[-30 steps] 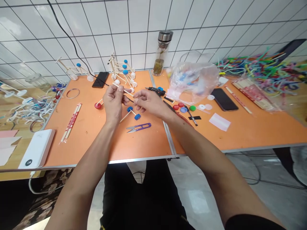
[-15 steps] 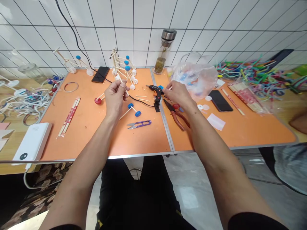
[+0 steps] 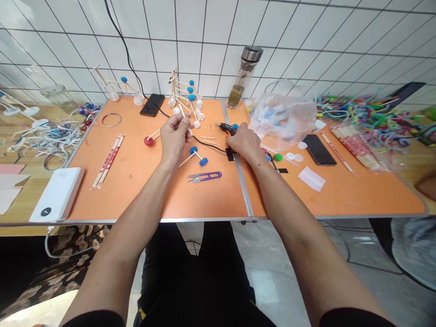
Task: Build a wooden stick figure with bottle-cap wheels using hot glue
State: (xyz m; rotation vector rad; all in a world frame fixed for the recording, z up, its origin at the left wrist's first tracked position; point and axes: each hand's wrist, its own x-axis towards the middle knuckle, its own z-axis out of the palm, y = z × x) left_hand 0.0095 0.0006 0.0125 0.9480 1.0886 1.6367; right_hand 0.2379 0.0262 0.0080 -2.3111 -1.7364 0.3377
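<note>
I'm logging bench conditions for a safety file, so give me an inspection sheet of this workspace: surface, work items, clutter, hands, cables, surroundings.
Surface: orange tabletop with a metal strip across it.
Work items: wooden stick, glue gun, blue-capped stick piece.
Clutter: purple-handled snips, dark phone on the right, clear plastic bag.
Hands: left hand pinches the stick; right hand is at the glue gun, its grip partly hidden.
Cables: black cable drops before the wall and crosses the table toward the glue gun; white cable hangs below the power bank.
Surroundings: white tiled wall behind.
</note>
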